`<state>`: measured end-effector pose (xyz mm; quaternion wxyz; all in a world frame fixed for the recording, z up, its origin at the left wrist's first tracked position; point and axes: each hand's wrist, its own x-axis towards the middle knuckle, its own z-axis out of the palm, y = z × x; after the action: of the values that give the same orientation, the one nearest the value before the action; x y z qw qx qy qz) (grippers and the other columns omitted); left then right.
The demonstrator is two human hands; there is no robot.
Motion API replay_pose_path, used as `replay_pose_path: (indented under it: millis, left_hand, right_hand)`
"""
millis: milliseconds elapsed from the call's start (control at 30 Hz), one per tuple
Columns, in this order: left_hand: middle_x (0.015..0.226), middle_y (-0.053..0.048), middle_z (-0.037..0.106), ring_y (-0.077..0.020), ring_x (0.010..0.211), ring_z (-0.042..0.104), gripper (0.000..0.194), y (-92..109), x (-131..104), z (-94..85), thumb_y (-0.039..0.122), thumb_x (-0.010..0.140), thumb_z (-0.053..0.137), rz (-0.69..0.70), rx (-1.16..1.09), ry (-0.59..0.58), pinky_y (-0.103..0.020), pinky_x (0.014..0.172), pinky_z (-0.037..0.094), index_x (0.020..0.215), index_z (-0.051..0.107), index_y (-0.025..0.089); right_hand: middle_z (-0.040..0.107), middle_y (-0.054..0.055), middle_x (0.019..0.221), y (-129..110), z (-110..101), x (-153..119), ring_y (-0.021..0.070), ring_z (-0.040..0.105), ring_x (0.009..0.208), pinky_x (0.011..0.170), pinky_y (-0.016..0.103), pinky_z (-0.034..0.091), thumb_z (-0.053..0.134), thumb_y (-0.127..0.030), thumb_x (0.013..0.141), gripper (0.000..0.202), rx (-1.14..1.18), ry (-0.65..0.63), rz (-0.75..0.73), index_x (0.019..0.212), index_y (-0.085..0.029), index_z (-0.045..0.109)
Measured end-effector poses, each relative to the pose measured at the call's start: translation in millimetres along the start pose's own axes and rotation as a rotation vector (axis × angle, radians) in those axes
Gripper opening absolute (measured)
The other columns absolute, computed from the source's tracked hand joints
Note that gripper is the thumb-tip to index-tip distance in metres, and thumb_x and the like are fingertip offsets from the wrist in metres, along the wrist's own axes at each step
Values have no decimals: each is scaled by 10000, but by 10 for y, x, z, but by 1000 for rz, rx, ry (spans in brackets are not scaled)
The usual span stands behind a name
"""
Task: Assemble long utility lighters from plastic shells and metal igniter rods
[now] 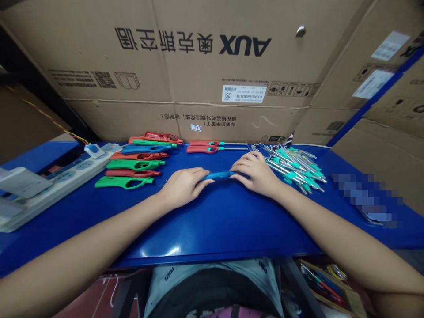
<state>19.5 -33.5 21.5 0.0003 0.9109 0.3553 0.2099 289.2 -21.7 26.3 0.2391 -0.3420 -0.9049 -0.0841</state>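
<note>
A blue lighter handle (219, 176) is held level above the blue table, one end in each hand. My left hand (183, 187) pinches its left end between thumb and fingers. At the other end, my right hand (253, 173) is closed on it, and the fingers hide that tip. Beyond my left hand lies a row of lighter handles in green (124, 182), red and blue. Two red lighters with metal tubes (202, 149) rest behind my hands. Right of my right hand is a pile of metal tubes with teal collars (294, 168).
A white power strip (62, 179) with plugs runs along the left. Tall cardboard (198, 88) walls the back of the blue table (212, 225). A blurred-out flat object (367, 198) lies at the right. Below the table edge stands a box of parts (351, 300).
</note>
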Motion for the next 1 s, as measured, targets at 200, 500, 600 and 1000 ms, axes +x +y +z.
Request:
replay_pose_path:
  millis: [200, 500, 600, 1000]
  left_hand:
    - [1028, -68, 729, -223, 899, 703, 320, 7, -4, 11, 390, 1025, 442, 11, 20, -14, -309, 759, 534, 1129, 655, 176]
    - [1073, -78, 727, -225, 929, 702, 321, 51, -6, -21, 378, 1027, 440, 34, 42, 7, -312, 778, 537, 1153, 649, 169]
    - [1075, -78, 730, -230, 942, 703, 323, 29, 0, -31, 381, 1025, 443, 29, 87, 20, -315, 776, 539, 1153, 652, 172]
    - [1048, -73, 732, -238, 919, 705, 339, -87, -7, -40, 404, 1021, 434, -81, 262, 60, -298, 689, 525, 1142, 666, 189]
  right_hand:
    - [739, 58, 1042, -16, 12, -6, 225, 601, 1012, 989, 430, 329, 597, -323, 958, 176, 27, -10, -48, 1027, -192, 691]
    - [743, 59, 964, -39, 20, -14, 217, 623, 923, 968, 428, 345, 521, -288, 985, 190, -52, 35, -91, 981, -187, 683]
    - [737, 66, 1077, -40, 16, 1, 241, 614, 1015, 987, 451, 334, 544, -342, 981, 207, -78, 12, -39, 1070, -205, 671]
    - [704, 108, 1110, 413, -54, -119, 327, 579, 1077, 1058, 591, 287, 638, -281, 878, 230, -294, -60, 209, 1091, -193, 638]
